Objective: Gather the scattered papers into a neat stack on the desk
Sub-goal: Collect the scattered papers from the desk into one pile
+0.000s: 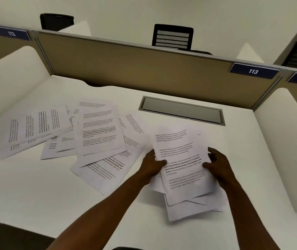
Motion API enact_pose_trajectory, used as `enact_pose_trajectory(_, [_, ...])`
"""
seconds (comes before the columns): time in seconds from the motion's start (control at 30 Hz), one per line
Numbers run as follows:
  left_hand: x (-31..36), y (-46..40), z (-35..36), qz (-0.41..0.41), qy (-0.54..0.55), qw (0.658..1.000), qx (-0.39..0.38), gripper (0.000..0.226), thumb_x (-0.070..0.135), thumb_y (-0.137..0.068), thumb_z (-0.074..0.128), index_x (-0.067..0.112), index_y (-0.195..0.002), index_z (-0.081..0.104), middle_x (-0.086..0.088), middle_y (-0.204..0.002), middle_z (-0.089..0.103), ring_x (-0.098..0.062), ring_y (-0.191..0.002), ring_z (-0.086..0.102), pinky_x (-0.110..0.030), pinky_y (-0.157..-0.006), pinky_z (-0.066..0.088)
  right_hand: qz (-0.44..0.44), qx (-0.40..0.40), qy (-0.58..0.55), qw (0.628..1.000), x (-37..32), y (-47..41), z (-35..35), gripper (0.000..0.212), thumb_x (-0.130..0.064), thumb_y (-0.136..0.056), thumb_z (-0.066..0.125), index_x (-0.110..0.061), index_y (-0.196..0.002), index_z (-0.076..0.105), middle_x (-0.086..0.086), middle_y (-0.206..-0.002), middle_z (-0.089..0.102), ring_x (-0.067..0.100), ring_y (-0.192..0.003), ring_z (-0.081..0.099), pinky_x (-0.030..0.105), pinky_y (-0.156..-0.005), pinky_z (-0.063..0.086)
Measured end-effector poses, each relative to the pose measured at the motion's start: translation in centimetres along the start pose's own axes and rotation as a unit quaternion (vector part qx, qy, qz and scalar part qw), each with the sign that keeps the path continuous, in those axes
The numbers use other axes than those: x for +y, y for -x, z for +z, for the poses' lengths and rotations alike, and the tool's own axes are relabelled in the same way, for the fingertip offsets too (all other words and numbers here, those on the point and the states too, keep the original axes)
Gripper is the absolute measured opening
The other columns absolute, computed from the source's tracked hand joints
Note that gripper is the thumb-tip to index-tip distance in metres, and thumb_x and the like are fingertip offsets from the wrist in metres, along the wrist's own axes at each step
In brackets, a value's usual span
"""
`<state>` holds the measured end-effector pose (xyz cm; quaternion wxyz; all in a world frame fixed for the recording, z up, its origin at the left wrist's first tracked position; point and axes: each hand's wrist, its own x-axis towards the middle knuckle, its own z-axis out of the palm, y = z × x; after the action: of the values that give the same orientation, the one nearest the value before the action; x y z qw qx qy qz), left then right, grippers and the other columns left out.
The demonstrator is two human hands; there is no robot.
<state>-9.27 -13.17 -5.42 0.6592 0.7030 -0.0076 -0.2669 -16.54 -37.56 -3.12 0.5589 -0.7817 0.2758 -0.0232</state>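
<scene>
A loose bundle of printed papers [178,147] is held at the right of the white desk [35,186], its sheets fanned out and uneven at the lower end. My left hand [152,164] grips the bundle's left edge, thumb on top. My right hand [216,163] grips its right edge. Several more printed sheets lie scattered and overlapping on the desk to the left: an upright page [99,129] in the middle, a sideways group [32,130] at the far left, and slanted pages [106,168] nearest my left forearm.
A grey cable hatch [182,110] is set into the desk behind the bundle. A tan partition [135,67] with labels 112 and 113 closes the back; white side dividers [285,141] flank the desk. Black chairs [173,37] stand beyond.
</scene>
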Motion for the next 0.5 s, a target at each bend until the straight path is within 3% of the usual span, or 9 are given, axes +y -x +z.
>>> enact_pose_trajectory(0.07, [0.1,-1.4,2.5,-0.026,-0.055,0.998,0.017,0.050,0.015,-0.088,0.073,0.018,-0.134,0.055,-0.005,-0.134,0.064,-0.016,-0.104,0.063,-0.023,-0.079,0.054,0.013,0.054,0.068,0.996,1.1,-0.5,-1.5,0.056,0.006,-0.076,0.075,-0.012,-0.127,0.063,0.010,-0.116,0.068,0.023,-0.100,0.063,0.035,-0.088,0.049])
enact_pose_trajectory(0.17, [-0.5,-2.0,4.0,-0.055,-0.135,0.989,0.034,0.054,0.026,-0.086,0.075,0.014,-0.134,0.054,-0.008,-0.135,0.061,-0.020,-0.112,0.062,-0.025,-0.087,0.051,0.017,0.096,0.152,0.984,3.0,-0.6,-1.2,0.045,-0.002,-0.075,0.080,-0.005,-0.118,0.068,0.016,-0.115,0.070,0.026,-0.093,0.064,0.033,-0.086,0.048])
enact_pose_trajectory(0.23, [-1.1,-2.3,4.4,-0.068,-0.207,0.975,0.039,0.063,0.032,-0.084,0.076,0.011,-0.137,0.049,-0.012,-0.139,0.052,-0.027,-0.127,0.053,-0.032,-0.102,0.048,0.008,0.114,0.222,0.968,4.1,-0.9,-0.4,0.043,-0.008,-0.076,0.080,0.001,-0.117,0.068,0.022,-0.117,0.068,0.035,-0.106,0.064,0.037,-0.094,0.047])
enact_pose_trajectory(0.33, [-1.2,-1.8,3.6,-0.078,-0.282,0.953,0.077,0.069,0.041,-0.083,0.073,0.012,-0.140,0.044,-0.014,-0.138,0.039,-0.030,-0.133,0.040,-0.040,-0.109,0.043,0.040,0.102,0.290,0.951,4.7,-1.1,1.9,0.063,-0.029,-0.085,0.074,0.003,-0.134,0.054,0.029,-0.137,0.052,0.042,-0.130,0.045,0.046,-0.109,0.033])
enact_pose_trajectory(0.4, [-1.2,-2.0,3.7,-0.073,-0.260,0.959,0.082,0.069,0.040,-0.083,0.074,0.013,-0.139,0.043,-0.014,-0.137,0.040,-0.030,-0.132,0.042,-0.038,-0.109,0.043,0.069,0.087,0.341,0.934,4.9,-1.1,2.7,0.077,-0.048,-0.090,0.063,-0.001,-0.147,0.038,0.028,-0.147,0.041,0.042,-0.137,0.035,0.047,-0.113,0.029])
enact_pose_trajectory(0.5, [-0.7,-2.0,4.5,-0.093,-0.121,0.986,0.071,0.075,0.033,-0.083,0.078,0.011,-0.144,0.041,-0.012,-0.143,0.043,-0.027,-0.132,0.047,-0.033,-0.111,0.041,0.061,0.098,0.366,0.923,4.7,-0.7,3.1,0.090,-0.058,-0.089,0.056,-0.003,-0.153,0.024,0.025,-0.149,0.038,0.044,-0.135,0.034,0.050,-0.108,0.035])
